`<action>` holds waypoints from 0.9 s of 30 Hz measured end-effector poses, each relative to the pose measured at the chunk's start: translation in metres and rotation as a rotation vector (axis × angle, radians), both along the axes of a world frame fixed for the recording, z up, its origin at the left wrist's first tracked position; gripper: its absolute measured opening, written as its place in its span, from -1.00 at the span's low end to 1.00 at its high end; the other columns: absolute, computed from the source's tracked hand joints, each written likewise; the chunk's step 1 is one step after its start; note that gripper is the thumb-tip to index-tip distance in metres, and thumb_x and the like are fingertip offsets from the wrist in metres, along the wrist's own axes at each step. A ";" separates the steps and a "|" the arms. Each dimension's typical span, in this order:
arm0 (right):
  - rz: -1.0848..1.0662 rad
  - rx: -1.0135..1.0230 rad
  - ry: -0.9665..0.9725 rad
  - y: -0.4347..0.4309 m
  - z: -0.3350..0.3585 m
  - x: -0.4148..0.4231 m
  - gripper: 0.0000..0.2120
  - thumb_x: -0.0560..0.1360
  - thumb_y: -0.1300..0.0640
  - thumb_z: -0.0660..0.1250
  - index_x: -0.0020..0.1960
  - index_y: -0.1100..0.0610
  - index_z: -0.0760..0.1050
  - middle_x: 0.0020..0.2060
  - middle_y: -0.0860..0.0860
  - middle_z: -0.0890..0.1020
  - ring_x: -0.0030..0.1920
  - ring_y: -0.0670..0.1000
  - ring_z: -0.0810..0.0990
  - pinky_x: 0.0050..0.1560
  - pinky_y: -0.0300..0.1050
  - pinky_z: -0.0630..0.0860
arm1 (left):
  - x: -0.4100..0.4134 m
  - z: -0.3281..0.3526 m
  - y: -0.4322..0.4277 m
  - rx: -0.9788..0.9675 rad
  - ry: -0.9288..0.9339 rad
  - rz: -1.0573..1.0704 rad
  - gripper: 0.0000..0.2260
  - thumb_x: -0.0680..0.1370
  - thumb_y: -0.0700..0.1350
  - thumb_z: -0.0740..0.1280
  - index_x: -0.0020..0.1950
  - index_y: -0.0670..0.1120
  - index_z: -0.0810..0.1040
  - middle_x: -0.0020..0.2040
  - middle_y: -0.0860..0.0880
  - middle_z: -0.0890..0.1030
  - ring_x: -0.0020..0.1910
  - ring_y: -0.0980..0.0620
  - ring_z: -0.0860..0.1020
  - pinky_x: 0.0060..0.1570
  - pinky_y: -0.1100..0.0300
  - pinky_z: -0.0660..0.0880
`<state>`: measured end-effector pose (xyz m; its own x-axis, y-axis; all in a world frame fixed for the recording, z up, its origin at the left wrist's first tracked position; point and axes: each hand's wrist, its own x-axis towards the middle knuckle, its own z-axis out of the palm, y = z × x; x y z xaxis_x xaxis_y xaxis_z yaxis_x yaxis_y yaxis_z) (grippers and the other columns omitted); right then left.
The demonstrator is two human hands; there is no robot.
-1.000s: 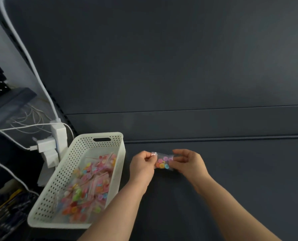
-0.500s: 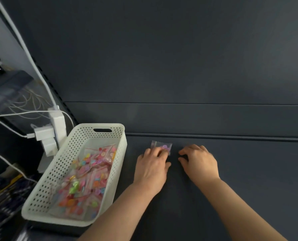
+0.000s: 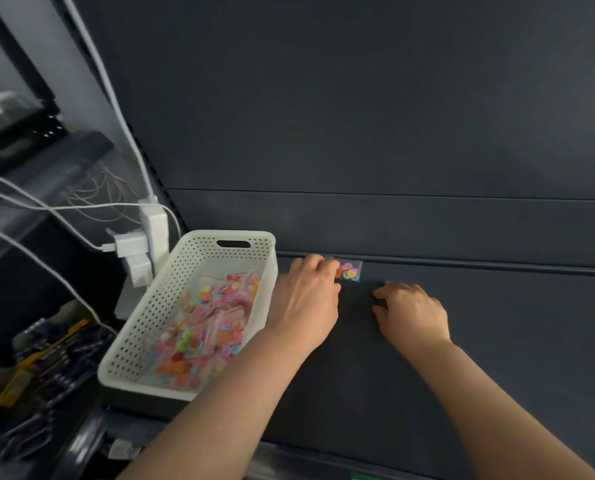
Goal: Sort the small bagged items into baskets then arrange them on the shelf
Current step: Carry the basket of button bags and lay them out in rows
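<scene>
A small clear bag of coloured buttons [image 3: 349,270] lies flat on the dark shelf [image 3: 497,341], close to its back wall. My left hand [image 3: 308,299] rests palm down beside it, fingertips touching the bag's left end. My right hand [image 3: 410,311] lies a little to the right and nearer me, fingers curled, holding nothing and apart from the bag. A white perforated basket [image 3: 192,258] stands at the shelf's left end, holding several similar pink-edged bags [image 3: 206,323].
White plug adapters [image 3: 140,247] and cables hang just left of the basket. Dark packaged goods [image 3: 46,358] fill the lower left. The shelf's back panel rises behind the bag.
The bag, held up between both hands a second ago, now lies on the shelf near the back. My right hand has drawn away to the right; the left stays at the bag.
</scene>
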<state>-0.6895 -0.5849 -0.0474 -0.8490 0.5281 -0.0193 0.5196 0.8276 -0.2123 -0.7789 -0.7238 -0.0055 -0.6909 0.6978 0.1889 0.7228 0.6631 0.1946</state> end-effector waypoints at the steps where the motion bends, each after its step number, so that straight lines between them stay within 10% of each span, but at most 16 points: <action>1: 0.005 0.010 0.000 -0.007 0.004 -0.002 -0.73 0.58 0.03 0.19 0.24 -0.05 0.51 0.21 -0.08 0.55 0.21 0.02 0.48 0.07 -0.09 0.42 | -0.003 0.008 -0.013 0.016 0.020 0.023 -0.69 0.65 -0.03 0.20 0.38 -0.01 0.45 0.27 0.01 0.50 0.26 -0.03 0.44 0.16 0.04 0.47; 10: 0.287 -0.527 0.232 -0.120 0.038 -0.034 -0.48 0.46 -0.22 0.33 0.36 -0.09 0.41 0.17 -0.16 0.58 0.15 -0.15 0.56 0.14 -0.12 0.51 | -0.062 0.011 -0.143 0.017 -0.044 0.384 -0.80 0.61 -0.12 0.28 0.22 -0.02 0.58 0.11 0.02 0.62 0.07 0.03 0.56 0.00 0.14 0.52; 22: 0.177 -0.469 0.298 -0.171 0.037 -0.042 -0.45 0.45 -0.23 0.33 0.39 -0.11 0.36 0.15 -0.17 0.58 0.08 -0.18 0.57 0.05 -0.16 0.54 | -0.084 0.003 -0.135 0.002 -0.155 0.351 -0.56 0.49 0.37 0.26 -0.04 0.03 0.65 -0.11 0.07 0.64 -0.14 0.03 0.58 -0.24 0.13 0.50; 27: 0.061 -0.432 0.315 -0.160 0.038 -0.029 -0.54 0.51 -0.13 0.32 0.37 -0.05 0.40 0.15 -0.13 0.59 0.08 -0.16 0.57 0.10 -0.16 0.52 | -0.089 -0.002 -0.125 0.010 -0.181 0.378 -0.70 0.49 0.20 0.39 -0.07 -0.02 0.70 -0.10 0.04 0.67 -0.09 -0.01 0.61 -0.20 0.11 0.53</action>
